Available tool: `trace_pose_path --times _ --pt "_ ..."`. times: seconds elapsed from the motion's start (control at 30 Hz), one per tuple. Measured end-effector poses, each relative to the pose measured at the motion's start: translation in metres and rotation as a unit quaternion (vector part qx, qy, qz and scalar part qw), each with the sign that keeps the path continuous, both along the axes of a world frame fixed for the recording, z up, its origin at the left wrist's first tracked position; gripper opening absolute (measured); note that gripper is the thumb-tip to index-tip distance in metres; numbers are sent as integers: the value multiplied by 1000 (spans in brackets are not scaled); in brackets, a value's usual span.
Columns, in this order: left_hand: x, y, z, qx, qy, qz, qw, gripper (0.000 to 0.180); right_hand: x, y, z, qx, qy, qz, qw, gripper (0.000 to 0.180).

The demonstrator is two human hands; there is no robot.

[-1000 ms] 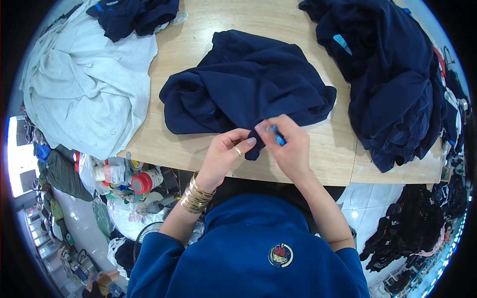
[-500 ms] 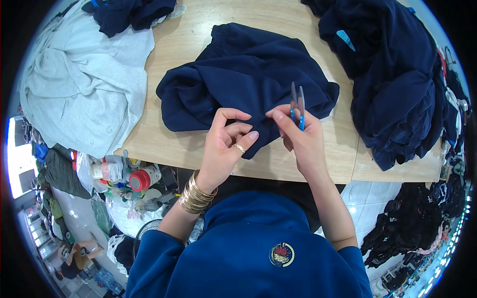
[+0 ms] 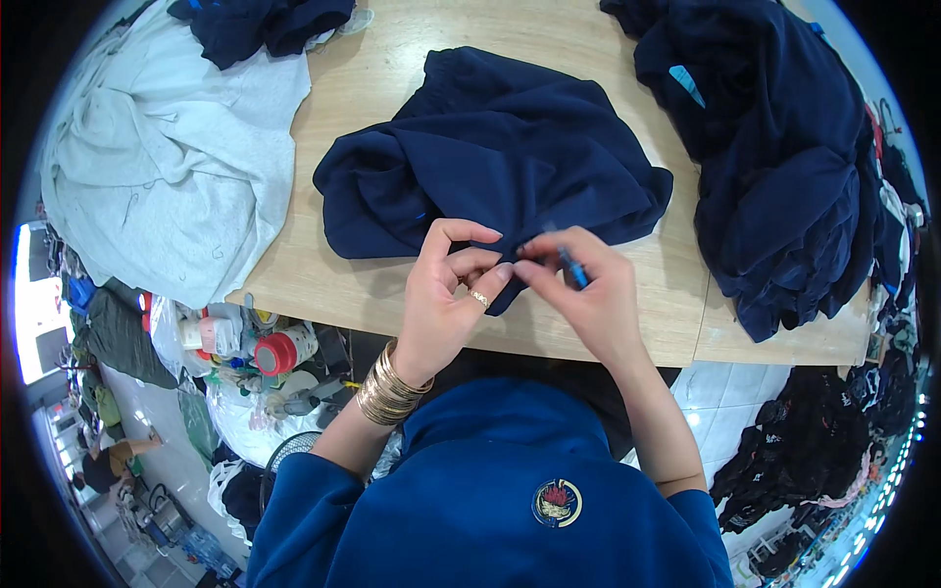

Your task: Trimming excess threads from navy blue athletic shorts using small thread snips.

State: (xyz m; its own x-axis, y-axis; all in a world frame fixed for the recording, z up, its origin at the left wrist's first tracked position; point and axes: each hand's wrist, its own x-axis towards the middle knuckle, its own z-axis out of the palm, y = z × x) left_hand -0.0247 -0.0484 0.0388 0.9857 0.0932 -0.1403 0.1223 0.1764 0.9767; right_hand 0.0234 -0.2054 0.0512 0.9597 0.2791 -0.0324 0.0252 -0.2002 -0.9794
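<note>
A dark navy garment [image 3: 490, 157] lies crumpled in the middle of a light wooden table [image 3: 598, 39], and its near edge comes down close to the person's two hands. The left hand [image 3: 443, 294] is just at this near edge, with the thumb and the first fingers curled together and pinching a small bit of the navy fabric; a ring sits on one finger and a stack of gold bangles [image 3: 390, 384] is around the wrist. The right hand [image 3: 588, 294] is directly beside it, fingertips almost meeting those of the left hand, and it is closed around a small tool with a blue handle [image 3: 572, 267]. Only a short part of this tool shows between the fingers, so I cannot tell what kind it is. On the left side of the table a big pale grey cloth [image 3: 167, 167] is spread and hangs over the edge. At the far left corner there is another dark navy piece [image 3: 260, 22] on top of the grey one. On the right side a tall pile of navy clothes [image 3: 784, 157] stands well apart from the hands. Below the left table edge, a red-capped container [image 3: 279, 351] stands among other small things.
</note>
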Motion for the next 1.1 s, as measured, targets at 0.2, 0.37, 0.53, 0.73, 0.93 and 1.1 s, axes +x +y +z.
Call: trace_pose_path --times 0.2,0.37,0.53,0.73,0.93,1.1 --pt "1 3 -2 36 -7 -29 999 25 6 -2 8 -2 79 42 996 14" --pt "5 6 -1 55 -13 -34 998 20 12 0 10 22 113 50 992 15" --pt "11 14 -2 110 -25 -76 991 18 13 1 11 -55 -50 75 994 15" --pt "19 25 4 25 45 -98 994 10 17 -9 26 -116 7 73 991 16" --pt "22 32 2 -15 63 -106 992 10 17 -31 22 -283 -181 143 931 34" --pt "23 33 4 3 73 -130 989 11 13 -31 18 -296 -202 152 921 31"
